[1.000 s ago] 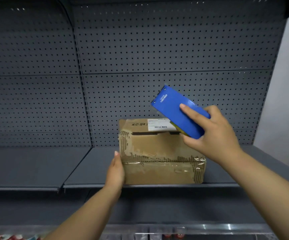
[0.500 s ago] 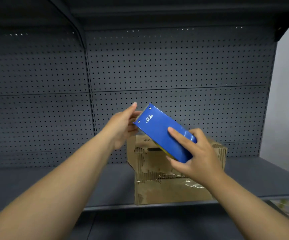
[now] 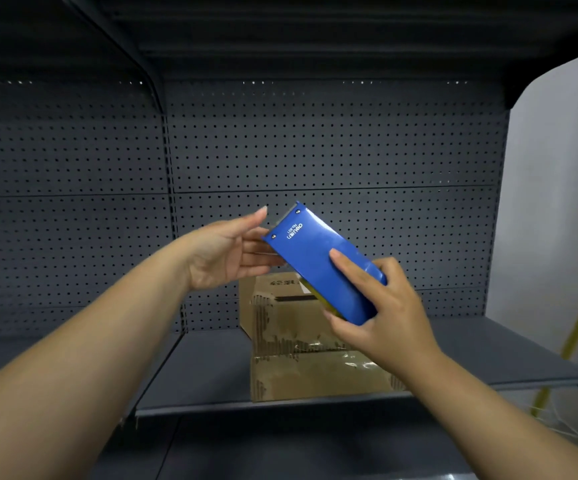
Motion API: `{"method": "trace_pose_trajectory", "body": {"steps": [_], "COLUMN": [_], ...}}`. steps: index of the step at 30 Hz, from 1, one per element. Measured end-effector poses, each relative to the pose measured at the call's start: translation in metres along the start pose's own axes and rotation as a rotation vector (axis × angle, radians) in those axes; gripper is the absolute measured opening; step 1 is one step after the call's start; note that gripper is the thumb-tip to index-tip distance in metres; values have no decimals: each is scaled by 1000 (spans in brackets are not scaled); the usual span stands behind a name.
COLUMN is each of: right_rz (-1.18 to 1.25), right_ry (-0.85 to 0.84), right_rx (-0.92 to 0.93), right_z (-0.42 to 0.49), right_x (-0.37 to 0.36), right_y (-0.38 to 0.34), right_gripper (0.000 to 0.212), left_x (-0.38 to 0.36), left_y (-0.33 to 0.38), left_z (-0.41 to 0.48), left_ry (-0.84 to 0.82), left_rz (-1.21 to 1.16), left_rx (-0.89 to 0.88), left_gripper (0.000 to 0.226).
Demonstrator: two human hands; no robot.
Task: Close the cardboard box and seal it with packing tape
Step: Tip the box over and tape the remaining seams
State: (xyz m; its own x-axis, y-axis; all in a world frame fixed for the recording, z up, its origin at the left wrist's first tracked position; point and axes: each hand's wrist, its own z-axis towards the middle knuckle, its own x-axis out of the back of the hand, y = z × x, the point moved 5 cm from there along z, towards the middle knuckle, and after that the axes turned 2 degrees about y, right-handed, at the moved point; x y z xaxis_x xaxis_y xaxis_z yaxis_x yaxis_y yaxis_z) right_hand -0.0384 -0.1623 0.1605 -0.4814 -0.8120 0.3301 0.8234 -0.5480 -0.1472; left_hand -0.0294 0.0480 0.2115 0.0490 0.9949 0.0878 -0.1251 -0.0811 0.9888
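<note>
**Blue tape dispenser raised over a cardboard box on a shelf**

Centre right of the frame: right hand curled round the lower end of a blue tape dispenser, index finger laid straight along its top face, thumb and remaining fingers wrapped beneath. Dispenser tilted, upper end toward the upper left, white lettering near that end, a yellowish edge showing under its lower side.

Just left of centre: left hand spread open, fingers straight, palm turned toward the dispenser's upper end, fingertips passing behind it. Contact with the dispenser not discernible.

Below and behind both hands, lower centre: cardboard box, standing on a grey shelf close to its front edge, top flaps folded down. Outer paper of the front face torn in places, corrugation exposed, glossy clear tape across the lower front. Right side of the box hidden by the right hand and forearm.

Behind the shelf: grey perforated back panel filling most of the frame. Far right: pale wall, with a blurred yellow object beside the shelf end.
</note>
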Motion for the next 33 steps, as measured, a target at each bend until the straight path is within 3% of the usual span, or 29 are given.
{"method": "trace_pose_trajectory", "body": {"steps": [6,12,14,18,22,25,29,33], "right_rz": [9,184,297,472,758,836,1045,1248], "right_ry": [-28,-240,-349,-403,-384,-410,-548,-710], "right_rx": [-88,-281,-373,-460,-661,-850,-979,-1063], "right_z": [-18,-41,-49,-64,-76,-80,-74,-71], "right_x": [41,67,71,79,84,80,69,51], "right_y": [-11,-27,-31,-38,-37,-34,-39,-47], "right_gripper": [69,81,80,66,87,109,54,45], "left_x": [-37,-62,-66,-72,-72,-70,-64,-54], "left_y": [-1,-12,-15,-24,-33,-33,-29,-28], "left_z": [-19,-42,-52,-70,-81,-82,-74,-64], "left_ry": [112,176,182,219,241,245,244,212], "left_rz": [-14,-80,-96,-63,-18,9,8,35], "left_rx": [44,173,200,235,266,243,191,196], "left_gripper": [30,52,42,24,19,20,20,18]}}
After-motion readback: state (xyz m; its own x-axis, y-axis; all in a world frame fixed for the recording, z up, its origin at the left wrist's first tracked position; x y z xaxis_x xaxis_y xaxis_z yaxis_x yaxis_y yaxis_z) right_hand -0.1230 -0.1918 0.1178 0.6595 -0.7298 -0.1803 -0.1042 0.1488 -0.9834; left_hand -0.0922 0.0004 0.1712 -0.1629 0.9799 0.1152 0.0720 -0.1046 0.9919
